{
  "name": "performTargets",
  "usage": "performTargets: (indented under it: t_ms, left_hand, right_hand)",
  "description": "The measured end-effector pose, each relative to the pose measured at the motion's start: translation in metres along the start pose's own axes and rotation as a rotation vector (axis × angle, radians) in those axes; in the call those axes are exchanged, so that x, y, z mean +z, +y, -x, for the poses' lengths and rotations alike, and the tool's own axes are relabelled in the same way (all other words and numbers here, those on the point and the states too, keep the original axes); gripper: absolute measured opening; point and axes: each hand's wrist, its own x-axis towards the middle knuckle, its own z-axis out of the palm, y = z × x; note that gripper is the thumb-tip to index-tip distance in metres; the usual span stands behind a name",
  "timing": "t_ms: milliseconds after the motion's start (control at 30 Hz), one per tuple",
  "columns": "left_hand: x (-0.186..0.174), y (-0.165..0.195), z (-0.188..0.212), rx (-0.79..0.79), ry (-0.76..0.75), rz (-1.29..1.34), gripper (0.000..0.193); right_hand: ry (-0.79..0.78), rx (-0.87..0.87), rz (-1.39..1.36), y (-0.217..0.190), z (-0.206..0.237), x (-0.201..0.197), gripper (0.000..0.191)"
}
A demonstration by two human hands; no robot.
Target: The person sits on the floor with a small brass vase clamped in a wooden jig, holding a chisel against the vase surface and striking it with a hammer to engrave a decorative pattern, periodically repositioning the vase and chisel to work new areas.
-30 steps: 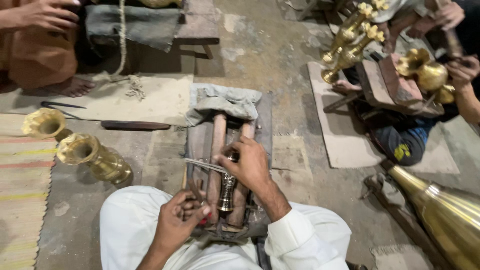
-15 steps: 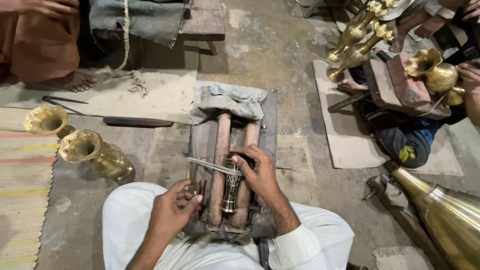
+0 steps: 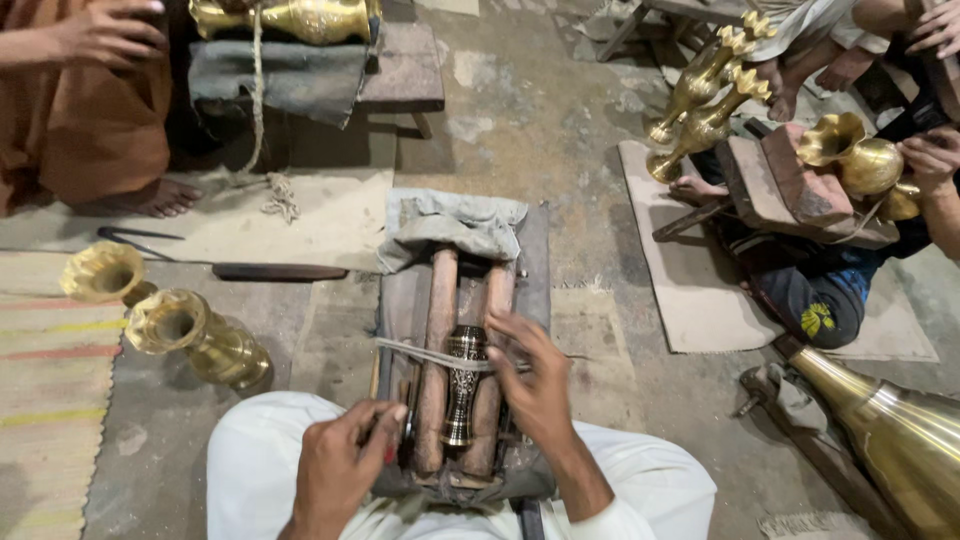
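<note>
Both hands low in front of the seated body, arms bent in from the bottom edge.

The left hand [image 3: 335,470] is curled into a loose fist, knuckles up, thumb and fingertips pinched together toward the right. The right hand [image 3: 535,385] reaches further forward, palm down, fingers spread and slightly arched, wrist angled in from the lower right. A white sleeve covers the right forearm near the elbow; the left forearm is bare. The two hands are near each other but apart.
</note>
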Motion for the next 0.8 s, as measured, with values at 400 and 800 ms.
performTargets:
  t_ms: [400, 800]
  left_hand:
    - [0.018, 0.066, 0.066, 1.374, -0.18, 0.719, 0.031]
    - [0.049, 0.06, 0.087, 1.382, -0.333, 0.825, 0.053]
  right_hand:
    - [0.133, 0.217, -0.762, -0.067, 0.103, -0.026, 0.038]
    - [0.125, 0.099, -0.816, -0.065, 0.138, -0.018, 0.056]
